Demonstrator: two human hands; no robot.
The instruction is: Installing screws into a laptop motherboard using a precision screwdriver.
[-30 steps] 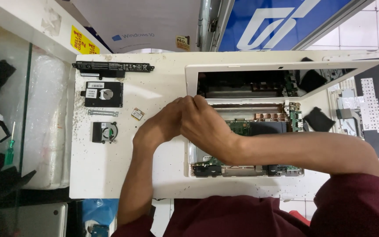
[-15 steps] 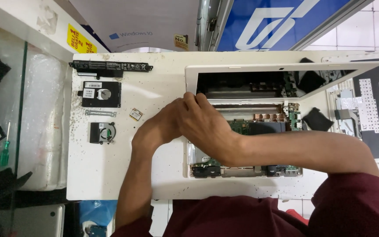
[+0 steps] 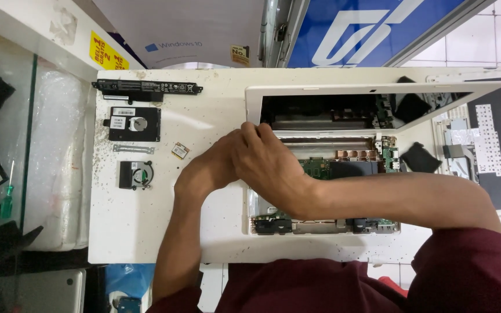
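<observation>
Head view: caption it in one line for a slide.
Both hands, left hand and right hand, meet at the opened laptop's hinge corner; removed parts lie alongside.

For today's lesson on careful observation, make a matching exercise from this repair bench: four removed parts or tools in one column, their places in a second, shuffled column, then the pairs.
Things
1. long black battery bar
2. black drive
3. small cooling fan
4. green-handled screwdriver

Places
A. off the white table, on the left beside black parts
B. along the table's far left edge
C. nearest the person of the three parts in the left column
D. just below the battery bar

Pairs: 1-B, 2-D, 3-C, 4-A
</observation>
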